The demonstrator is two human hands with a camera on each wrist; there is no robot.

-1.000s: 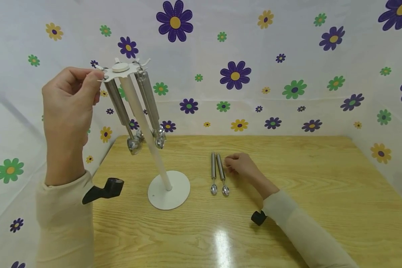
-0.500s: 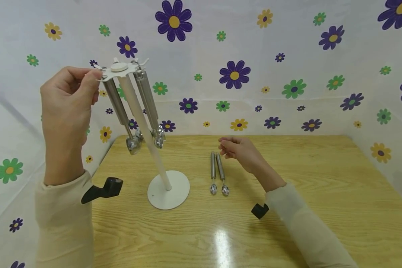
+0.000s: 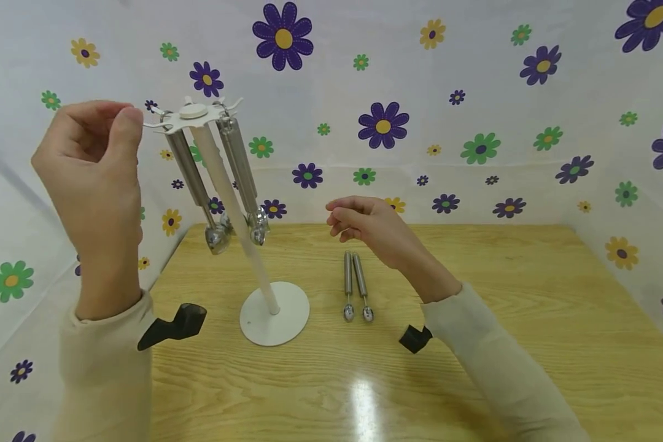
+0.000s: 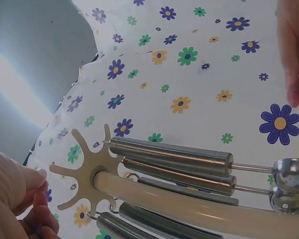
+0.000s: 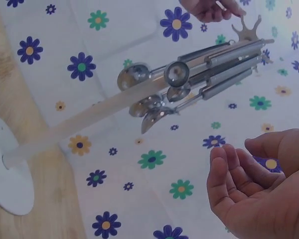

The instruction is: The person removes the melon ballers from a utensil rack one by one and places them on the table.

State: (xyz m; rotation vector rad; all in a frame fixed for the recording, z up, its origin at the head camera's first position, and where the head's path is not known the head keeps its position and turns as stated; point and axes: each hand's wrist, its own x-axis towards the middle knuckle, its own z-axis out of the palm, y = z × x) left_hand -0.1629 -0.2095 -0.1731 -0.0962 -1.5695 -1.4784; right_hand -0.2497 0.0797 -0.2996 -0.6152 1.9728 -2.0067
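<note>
While stand (image 3: 231,202) axis runs vert., base (image 3: 293,322) down | L hand (image 3: 99,169) by hook (image 3: 155,126), grip unclear | R hand (image 3: 380,232) digits apart

The left hand (image 4: 20,199) shows at the lower left with fingers bent, a fingertip close to one prong of a pale rack (image 4: 82,180); whether they touch is unclear. The rack's post (image 4: 189,204) slants across to the lower right. Five steel-handled utensils (image 4: 172,155) hang from small loops, three above the post in the frame, two below, with shiny round bowls (image 4: 291,174) at the right edge. Part of the right hand (image 4: 295,45) appears upper right, well apart from the rack, before a white cloth (image 4: 149,112) printed with flowers.
</note>
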